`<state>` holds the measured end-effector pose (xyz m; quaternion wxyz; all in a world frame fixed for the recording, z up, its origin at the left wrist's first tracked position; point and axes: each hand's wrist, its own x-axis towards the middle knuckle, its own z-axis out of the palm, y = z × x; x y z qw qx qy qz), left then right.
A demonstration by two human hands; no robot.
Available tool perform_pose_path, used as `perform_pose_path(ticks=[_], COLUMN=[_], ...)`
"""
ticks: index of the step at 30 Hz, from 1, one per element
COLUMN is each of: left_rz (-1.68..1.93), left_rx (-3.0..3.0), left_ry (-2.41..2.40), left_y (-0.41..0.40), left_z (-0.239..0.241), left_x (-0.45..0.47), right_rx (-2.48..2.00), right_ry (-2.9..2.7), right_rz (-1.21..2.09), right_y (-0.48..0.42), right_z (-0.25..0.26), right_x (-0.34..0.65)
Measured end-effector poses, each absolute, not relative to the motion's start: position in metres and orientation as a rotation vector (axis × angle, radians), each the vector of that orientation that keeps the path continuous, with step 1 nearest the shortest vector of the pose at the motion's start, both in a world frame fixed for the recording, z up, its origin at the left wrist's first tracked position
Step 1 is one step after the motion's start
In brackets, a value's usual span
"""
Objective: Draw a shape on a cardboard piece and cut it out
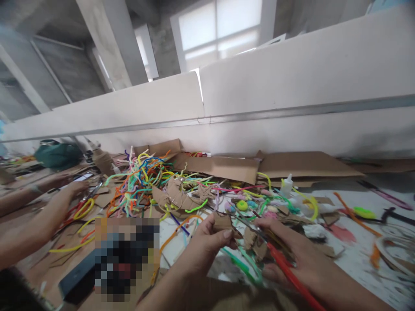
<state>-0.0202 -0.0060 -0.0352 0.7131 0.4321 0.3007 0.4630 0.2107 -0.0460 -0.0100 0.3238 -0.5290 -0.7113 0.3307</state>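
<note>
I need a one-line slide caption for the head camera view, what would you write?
Left hand holds a cardboard piece while right hand works red-handled scissors, pipe cleaners piled behind.

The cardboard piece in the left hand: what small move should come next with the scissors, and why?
Probably close the scissors a little further along the cardboard piece. The left hand pinches that piece by its edge, and the right hand holds the red-handled scissors with the blades pointing at it. Motion blur hides whether the blades already touch the card.
</note>
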Motion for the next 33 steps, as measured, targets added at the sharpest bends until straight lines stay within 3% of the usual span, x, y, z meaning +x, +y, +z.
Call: perform_pose_path(ticks=[9,33], left_rz=[1.053,0.998], left_rx=[1.036,0.993], left_ry=[0.717,0.683], left_y=[-0.004,-0.004], left_z=[-0.032,-0.038], left_x=[-0.023,-0.016], right_rx=[-1.436,-1.371], right_ry=[-2.082,-2.170], right_rz=[0.731,0.424], right_y=[-0.052,-0.050], right_z=[0.007,-0.016], right_x=[0.201,0.207])
